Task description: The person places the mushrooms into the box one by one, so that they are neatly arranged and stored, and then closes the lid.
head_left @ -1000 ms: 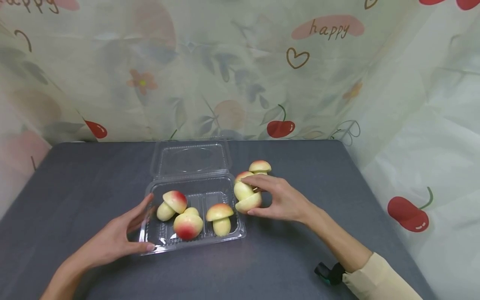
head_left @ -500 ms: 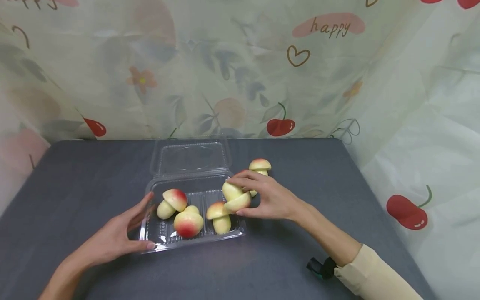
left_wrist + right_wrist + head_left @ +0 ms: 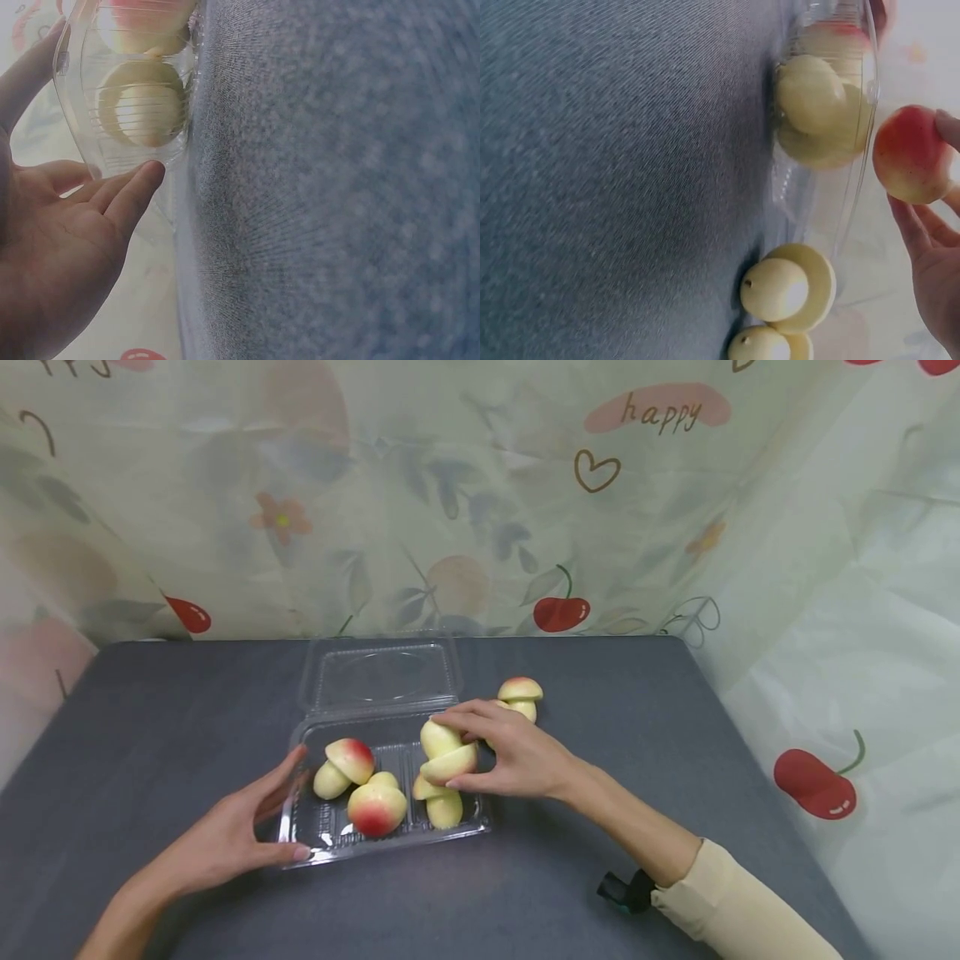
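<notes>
Closest in, the left hand (image 3: 225, 835) is on the left of the worktop (image 3: 600, 710), thumb and fingers well spread, steadying the left end of the clear container (image 3: 387, 756) and grasping no mushroom. By the container's near edge sit a red-capped mushroom (image 3: 377, 810) and, to its right, a pale mushroom (image 3: 444, 811); a tilted mushroom (image 3: 347, 767) lies behind at the left, so that's three in! Now the right hand (image 3: 517, 752), fingers and thumb curled, pinches a fourth mushroom (image 3: 448, 766) above the container's right half; whether it touches the one below, I can't tell. Farther back, right of the container towards the worktop's far edge, are a half-hidden mushroom (image 3: 780, 289) and a far mushroom (image 3: 521, 693), both outside. I'd call it about half done, with the lid (image 3: 382, 677) lying back towards the far edge, not yet closed.
</notes>
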Action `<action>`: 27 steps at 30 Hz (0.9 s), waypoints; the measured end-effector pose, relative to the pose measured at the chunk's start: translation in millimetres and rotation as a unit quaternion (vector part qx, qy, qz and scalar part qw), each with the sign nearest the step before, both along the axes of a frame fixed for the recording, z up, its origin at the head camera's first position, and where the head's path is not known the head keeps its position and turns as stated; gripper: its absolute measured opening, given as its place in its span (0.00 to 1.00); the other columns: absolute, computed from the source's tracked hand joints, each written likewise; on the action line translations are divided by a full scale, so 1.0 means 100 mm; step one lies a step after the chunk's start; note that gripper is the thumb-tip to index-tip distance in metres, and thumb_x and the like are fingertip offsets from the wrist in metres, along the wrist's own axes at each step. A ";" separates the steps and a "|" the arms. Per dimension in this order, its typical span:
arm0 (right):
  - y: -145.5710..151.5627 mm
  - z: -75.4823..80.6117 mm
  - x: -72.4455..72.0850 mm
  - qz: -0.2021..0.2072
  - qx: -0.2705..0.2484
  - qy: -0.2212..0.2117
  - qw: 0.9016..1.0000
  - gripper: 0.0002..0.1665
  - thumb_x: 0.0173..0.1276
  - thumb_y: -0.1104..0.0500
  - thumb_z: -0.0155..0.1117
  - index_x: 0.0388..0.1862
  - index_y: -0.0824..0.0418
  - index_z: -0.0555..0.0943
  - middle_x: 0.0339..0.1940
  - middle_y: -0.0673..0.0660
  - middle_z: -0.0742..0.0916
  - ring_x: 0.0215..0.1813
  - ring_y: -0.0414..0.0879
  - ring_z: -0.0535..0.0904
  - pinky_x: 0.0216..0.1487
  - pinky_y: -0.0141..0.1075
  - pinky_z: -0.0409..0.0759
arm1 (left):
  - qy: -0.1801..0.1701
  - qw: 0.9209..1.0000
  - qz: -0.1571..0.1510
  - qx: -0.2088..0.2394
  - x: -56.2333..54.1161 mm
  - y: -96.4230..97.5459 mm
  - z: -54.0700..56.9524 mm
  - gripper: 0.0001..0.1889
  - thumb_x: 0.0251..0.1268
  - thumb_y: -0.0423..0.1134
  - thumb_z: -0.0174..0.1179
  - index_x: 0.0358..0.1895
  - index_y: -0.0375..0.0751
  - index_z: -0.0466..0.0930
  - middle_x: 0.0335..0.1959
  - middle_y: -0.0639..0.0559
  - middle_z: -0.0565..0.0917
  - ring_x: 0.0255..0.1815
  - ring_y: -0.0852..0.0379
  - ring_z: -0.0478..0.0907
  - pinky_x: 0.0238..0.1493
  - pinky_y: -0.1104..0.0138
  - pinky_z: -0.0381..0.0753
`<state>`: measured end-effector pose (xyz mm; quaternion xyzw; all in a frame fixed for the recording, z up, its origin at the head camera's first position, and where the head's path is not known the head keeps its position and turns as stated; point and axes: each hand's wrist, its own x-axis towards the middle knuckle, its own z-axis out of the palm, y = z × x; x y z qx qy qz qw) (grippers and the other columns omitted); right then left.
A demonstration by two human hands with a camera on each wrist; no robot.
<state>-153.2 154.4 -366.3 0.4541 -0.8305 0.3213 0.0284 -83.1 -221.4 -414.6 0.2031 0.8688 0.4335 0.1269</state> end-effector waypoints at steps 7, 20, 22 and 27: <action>-0.11 -0.01 -0.01 0.024 -0.028 -0.011 0.999 0.38 0.58 0.50 0.77 0.67 0.59 0.76 0.61 0.50 0.80 0.56 0.37 0.76 0.54 0.28 0.77 | 0.003 1.000 -0.005 0.001 -0.02 0.00 0.01 0.62 0.48 0.55 0.76 0.81 0.42 0.43 0.79 0.38 0.53 0.70 0.39 0.67 0.56 0.83 0.66; -0.40 -0.04 0.03 0.059 -0.078 -0.034 0.995 0.38 0.59 0.55 0.77 0.67 0.61 0.74 0.63 0.53 0.78 0.62 0.41 0.73 0.56 0.29 0.77 | 0.000 1.000 0.004 -0.009 0.00 0.01 -0.01 0.62 0.49 0.57 0.76 0.81 0.40 0.43 0.79 0.39 0.53 0.70 0.42 0.66 0.57 0.83 0.64; -0.45 -0.05 0.04 0.060 -0.087 -0.037 0.994 0.38 0.59 0.55 0.77 0.67 0.61 0.75 0.62 0.53 0.79 0.63 0.41 0.73 0.56 0.29 0.77 | 0.001 1.000 0.004 -0.010 0.00 0.01 0.00 0.62 0.49 0.56 0.76 0.81 0.41 0.43 0.79 0.39 0.53 0.70 0.42 0.66 0.57 0.83 0.64; -0.55 -0.06 0.05 0.070 -0.094 -0.036 0.992 0.35 0.59 0.56 0.77 0.65 0.62 0.76 0.60 0.52 0.80 0.60 0.39 0.74 0.55 0.29 0.78 | -0.002 1.000 0.005 -0.013 0.00 0.01 0.01 0.61 0.50 0.55 0.76 0.81 0.42 0.43 0.79 0.39 0.52 0.70 0.42 0.66 0.57 0.83 0.64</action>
